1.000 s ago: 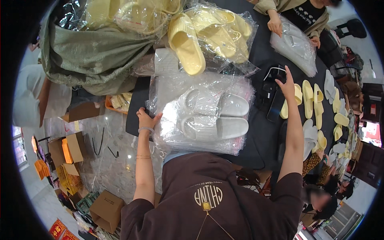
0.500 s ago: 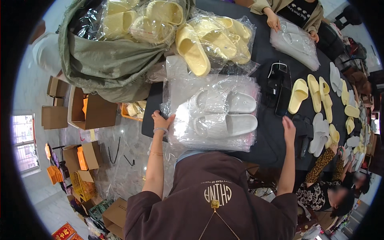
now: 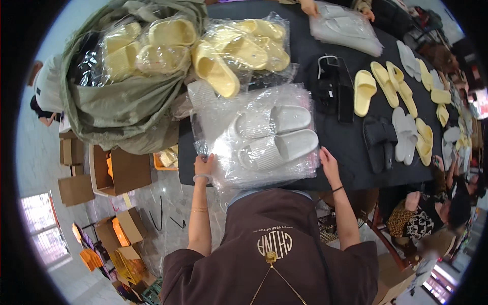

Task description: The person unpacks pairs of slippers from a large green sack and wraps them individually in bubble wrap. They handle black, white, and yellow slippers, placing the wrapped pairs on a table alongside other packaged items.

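Observation:
Two pale grey slippers lie side by side on a thick stack of clear plastic bags (image 3: 218,175) at the table's front edge. The upper slipper (image 3: 294,118) points right; the lower slipper (image 3: 300,142) is tilted, its heel end higher at the right. At the stack's left edge, my left hand (image 3: 204,165) has its thumb and fingers closed on the plastic. My right hand (image 3: 329,165) is at the right edge, fingers stretched out and fingertips beside the lower slipper's end. Another grey slipper (image 3: 202,94) rests at the stack's far left corner.
Bagged yellow slippers (image 3: 249,48) lie beyond the stack, beside a green sack (image 3: 122,109) holding more. Black sandals (image 3: 335,94), yellow slippers (image 3: 364,94) and grey slippers (image 3: 405,137) sit on the black table (image 3: 300,51). A co-worker's hand (image 3: 309,7) holds bagged slippers (image 3: 343,28). Cardboard boxes (image 3: 129,173) stand left.
My right hand has come left to the edge of the bag stack. The lower slipper has turned, its right end rising. The whole view has shifted, with table objects now farther left.

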`<state>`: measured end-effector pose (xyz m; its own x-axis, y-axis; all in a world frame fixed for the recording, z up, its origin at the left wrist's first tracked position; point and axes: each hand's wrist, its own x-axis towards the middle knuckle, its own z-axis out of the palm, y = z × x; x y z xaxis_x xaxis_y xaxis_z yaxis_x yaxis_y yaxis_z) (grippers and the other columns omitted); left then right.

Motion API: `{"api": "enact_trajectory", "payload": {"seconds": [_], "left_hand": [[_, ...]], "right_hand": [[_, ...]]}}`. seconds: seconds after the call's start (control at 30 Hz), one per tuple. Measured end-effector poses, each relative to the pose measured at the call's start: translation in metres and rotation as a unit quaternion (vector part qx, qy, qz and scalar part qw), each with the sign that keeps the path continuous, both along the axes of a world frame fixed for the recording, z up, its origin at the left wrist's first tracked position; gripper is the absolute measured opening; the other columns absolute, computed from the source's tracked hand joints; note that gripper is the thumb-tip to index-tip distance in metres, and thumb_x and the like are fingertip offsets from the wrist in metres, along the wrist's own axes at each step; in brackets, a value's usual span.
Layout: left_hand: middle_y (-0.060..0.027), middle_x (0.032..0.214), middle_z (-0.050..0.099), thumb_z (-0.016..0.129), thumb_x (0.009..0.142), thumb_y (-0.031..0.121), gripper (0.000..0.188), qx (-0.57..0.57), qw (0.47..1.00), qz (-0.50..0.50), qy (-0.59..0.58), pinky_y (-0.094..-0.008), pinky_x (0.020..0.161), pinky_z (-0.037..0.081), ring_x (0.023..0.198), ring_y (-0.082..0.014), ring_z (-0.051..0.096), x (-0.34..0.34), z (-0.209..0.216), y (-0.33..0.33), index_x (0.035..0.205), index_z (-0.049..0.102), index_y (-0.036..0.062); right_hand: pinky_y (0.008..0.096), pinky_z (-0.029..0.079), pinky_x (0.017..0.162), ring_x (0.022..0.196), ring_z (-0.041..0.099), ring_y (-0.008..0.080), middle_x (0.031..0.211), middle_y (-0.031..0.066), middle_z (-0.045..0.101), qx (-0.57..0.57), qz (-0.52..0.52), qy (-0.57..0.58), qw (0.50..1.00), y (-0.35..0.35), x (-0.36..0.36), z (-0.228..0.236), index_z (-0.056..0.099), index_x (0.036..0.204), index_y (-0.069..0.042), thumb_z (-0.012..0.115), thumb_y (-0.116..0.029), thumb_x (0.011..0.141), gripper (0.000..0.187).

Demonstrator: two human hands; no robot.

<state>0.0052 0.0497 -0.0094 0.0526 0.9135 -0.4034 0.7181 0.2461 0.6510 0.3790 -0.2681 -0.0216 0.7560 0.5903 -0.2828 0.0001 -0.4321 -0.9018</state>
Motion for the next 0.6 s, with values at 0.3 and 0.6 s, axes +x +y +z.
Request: {"api": "enact_trajectory", "payload": {"seconds": [0.3, 0.6], "left_hand": [[-0.0223, 0.095, 0.058, 0.071, 0.063, 0.051, 0.063, -0.030, 0.993, -0.054, 0.105, -0.0403, 0.083, 0.045, 0.095, -0.0361, 0.055, -0.006, -0.005, 0.009, 0.098, 0.058, -0.0004], [-0.0190, 0.100, 0.061, 0.076, 0.058, 0.045, 0.071, -0.044, 0.988, -0.074, 0.125, -0.0377, 0.083, 0.046, 0.096, -0.0326, 0.058, -0.006, 0.012, -0.003, 0.105, 0.054, -0.0033]], "right_hand": [[0.0416, 0.031, 0.098, 0.112, 0.042, 0.0392, 0.114, 0.0282, 0.049, -0.092, 0.105, -0.154, 0.978, 0.036, -0.009, 0.003, 0.044, 0.122, 0.005, 0.056, -0.037, 0.080, 0.061], [0.0406, 0.039, 0.090, 0.105, 0.047, 0.0377, 0.111, 0.0251, 0.048, -0.098, 0.120, -0.094, 0.983, 0.039, -0.008, 0.022, 0.048, 0.119, -0.002, 0.065, -0.025, 0.070, 0.057]]}}
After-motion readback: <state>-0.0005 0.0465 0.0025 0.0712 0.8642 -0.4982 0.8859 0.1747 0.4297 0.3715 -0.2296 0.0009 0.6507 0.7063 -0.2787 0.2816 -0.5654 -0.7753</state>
